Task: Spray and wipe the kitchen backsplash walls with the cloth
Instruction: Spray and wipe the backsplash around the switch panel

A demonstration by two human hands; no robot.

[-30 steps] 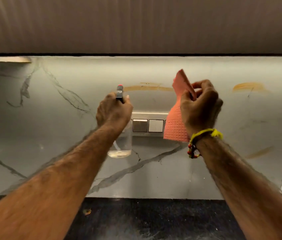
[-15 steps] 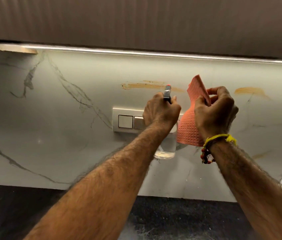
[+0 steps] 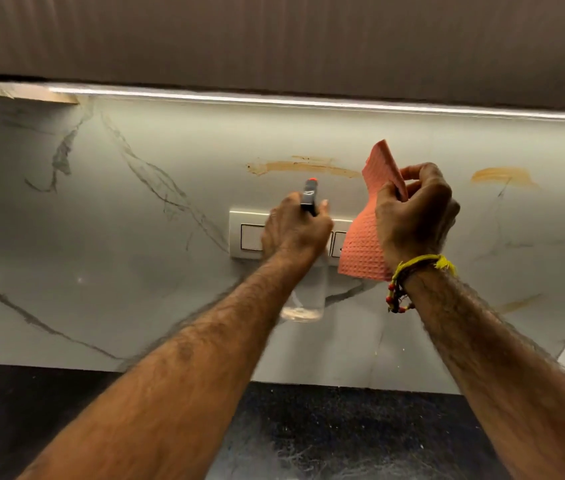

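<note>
Left hand [image 3: 294, 233]: fingers curled round the clear spray bottle [image 3: 305, 296], now carried right from a second ago, nozzle below the long brown smear [image 3: 303, 167]. Right hand [image 3: 416, 216]: fingers pinching the pink cloth [image 3: 364, 244], unchanged, just off the backsplash [image 3: 135, 271]. Judged: spraying imminent; wiping pending.

My cloth [image 3: 364, 244] is salmon pink with a fine waffle grid. The spray bottle [image 3: 303, 299] is clear, its nozzle grey with an orange-red tip. The backsplash [image 3: 135, 271] is pale grey-white marble, veined dark grey, with tan-brown smears at twelve and two o'clock. My wristband [image 3: 419, 265] is yellow thread with red and yellow beads. The counter [image 3: 343, 438] is speckled black.
</note>
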